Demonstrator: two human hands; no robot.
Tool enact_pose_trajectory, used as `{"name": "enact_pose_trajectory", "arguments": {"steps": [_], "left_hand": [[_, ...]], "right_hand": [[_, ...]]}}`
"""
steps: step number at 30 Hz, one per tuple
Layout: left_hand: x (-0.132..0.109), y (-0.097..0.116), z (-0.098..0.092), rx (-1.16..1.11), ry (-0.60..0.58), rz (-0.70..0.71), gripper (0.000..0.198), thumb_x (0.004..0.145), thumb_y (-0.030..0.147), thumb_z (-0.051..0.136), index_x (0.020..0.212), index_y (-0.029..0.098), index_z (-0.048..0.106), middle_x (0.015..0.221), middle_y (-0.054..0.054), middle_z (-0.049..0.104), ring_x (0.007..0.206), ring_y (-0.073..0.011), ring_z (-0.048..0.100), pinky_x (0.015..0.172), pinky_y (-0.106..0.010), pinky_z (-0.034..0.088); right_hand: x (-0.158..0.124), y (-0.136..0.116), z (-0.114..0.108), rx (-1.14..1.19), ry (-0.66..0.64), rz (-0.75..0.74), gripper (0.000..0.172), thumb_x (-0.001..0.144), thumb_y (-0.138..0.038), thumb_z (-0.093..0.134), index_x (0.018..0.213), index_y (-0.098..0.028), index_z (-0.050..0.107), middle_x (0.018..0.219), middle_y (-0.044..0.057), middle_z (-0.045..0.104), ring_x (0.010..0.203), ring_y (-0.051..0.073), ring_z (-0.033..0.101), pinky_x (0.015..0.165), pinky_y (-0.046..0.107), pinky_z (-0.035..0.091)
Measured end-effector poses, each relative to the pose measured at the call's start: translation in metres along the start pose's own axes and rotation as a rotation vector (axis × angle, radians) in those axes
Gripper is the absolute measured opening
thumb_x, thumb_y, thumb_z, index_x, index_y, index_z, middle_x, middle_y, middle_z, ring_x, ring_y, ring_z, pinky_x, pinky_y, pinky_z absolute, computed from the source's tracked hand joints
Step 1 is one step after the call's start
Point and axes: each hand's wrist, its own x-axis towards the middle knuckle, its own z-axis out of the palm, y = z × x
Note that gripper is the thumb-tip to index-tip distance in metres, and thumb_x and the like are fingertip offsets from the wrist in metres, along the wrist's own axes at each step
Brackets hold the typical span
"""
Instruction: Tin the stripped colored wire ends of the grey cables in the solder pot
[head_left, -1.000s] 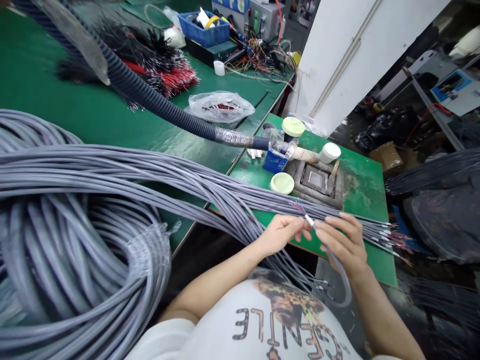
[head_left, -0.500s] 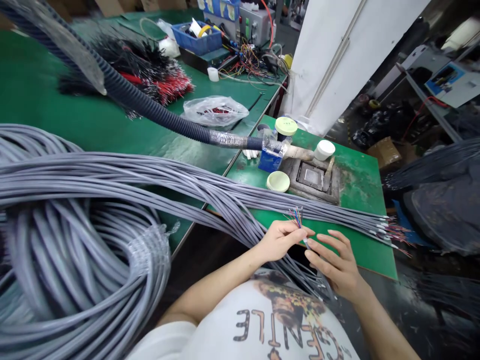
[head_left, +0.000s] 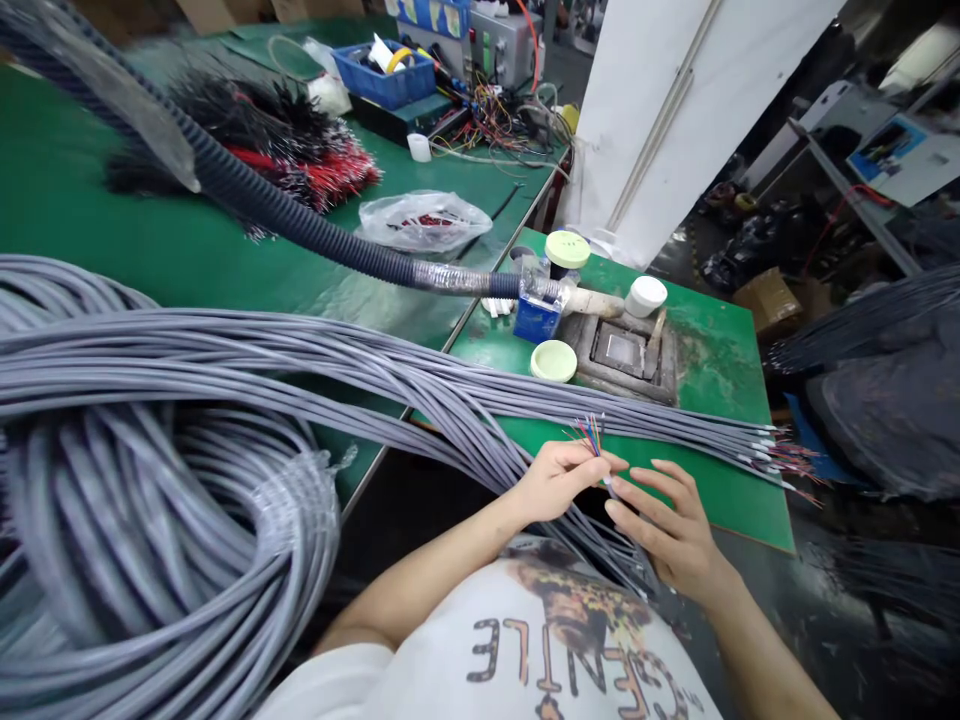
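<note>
Left grip (head_left: 559,482) closed on grey multicore cable (head_left: 610,485), coloured wires (head_left: 590,437) fanned from stripped end, held over near edge of green table (head_left: 739,515); right grip (head_left: 667,530) open, empty, fingers just beside cable.

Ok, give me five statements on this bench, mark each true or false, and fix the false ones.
1. The left hand pinches the end of a grey cable, with coloured wires fanning out past the fingers. True.
2. The right hand is clenched into a fist around the cable. False: its fingers are spread open beside the cable end.
3. Clear plastic wrap binds the big grey cable coil. True.
4. A pale green lid lies on the floor. False: it lies on the green bench top.
5. Silver tape wraps the dark corrugated conduit near its end. True.
</note>
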Motion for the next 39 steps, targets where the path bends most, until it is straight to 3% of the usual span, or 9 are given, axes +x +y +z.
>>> {"name": "enact_pose_trajectory", "arguments": {"steps": [26,39], "left_hand": [[-0.0006,-0.0039,0.0011,-0.027,-0.002,-0.009,0.035,0.087,0.041,0.058,0.071,0.013,0.072,0.096,-0.012,0.075,0.089,-0.0201,0.069,0.081,-0.028,0.051],[-0.0006,0.0019,0.0034,0.039,-0.023,-0.007,0.033,0.088,0.040,0.056,0.084,0.012,0.073,0.106,-0.013,0.073,0.089,-0.0202,0.067,0.081,-0.030,0.051]], "right_hand": [[-0.0039,-0.0022,0.0046,0.044,0.012,0.014,0.053,0.081,-0.009,0.059,0.132,-0.025,0.055,0.128,0.005,0.064,0.124,0.028,0.048,0.105,0.056,0.037],[-0.0084,-0.0062,0.0061,0.026,0.022,0.042,0.049,0.081,-0.010,0.054,0.127,-0.026,0.057,0.128,0.006,0.062,0.123,0.026,0.048,0.106,0.053,0.038]]}}
